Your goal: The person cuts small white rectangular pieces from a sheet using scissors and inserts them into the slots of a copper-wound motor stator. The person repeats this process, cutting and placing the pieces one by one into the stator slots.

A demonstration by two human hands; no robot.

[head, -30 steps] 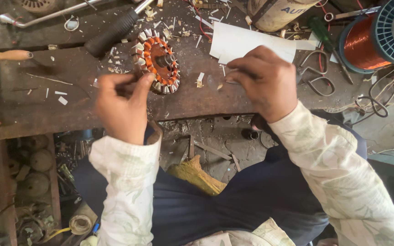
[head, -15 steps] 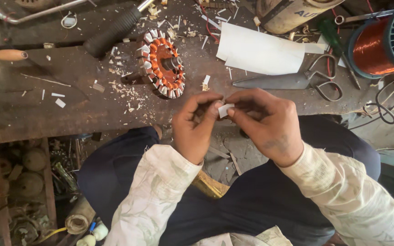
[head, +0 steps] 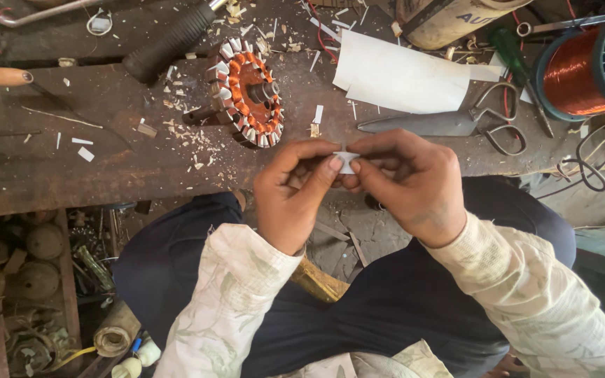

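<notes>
Two hands: left hand [head: 295, 192] and right hand [head: 404, 185] meet just over the near edge of the workbench [head: 50, 175], fingertips touching.
Grip: both hands pinch one small white paper slip [head: 346, 162] between thumb and forefinger; neither is released, neither is clenched into a fist.
Slip position: held in the air above the lap, near the wound stator [head: 246, 93] but apart from it.
Risk of dropping: the slip is tiny and mostly hidden by the fingertips; a loosened pinch would likely send it down among the clutter under the bench, where it would be hard to find.
Risk of tearing or creasing: two hands pulling or folding unevenly could rip it or bend it crooked.
Risk of mix-up: white scraps [head: 82, 148] and shavings litter the bench, so a laid-down slip could be lost among them.
Nearby hazards: scissors [head: 449, 124] lie just beyond the right hand, blades toward the stator; the copper wire spool [head: 586, 70] sits well apart at the far right.
Spare stock: white paper sheet [head: 400, 77] lies behind the hands.
</notes>
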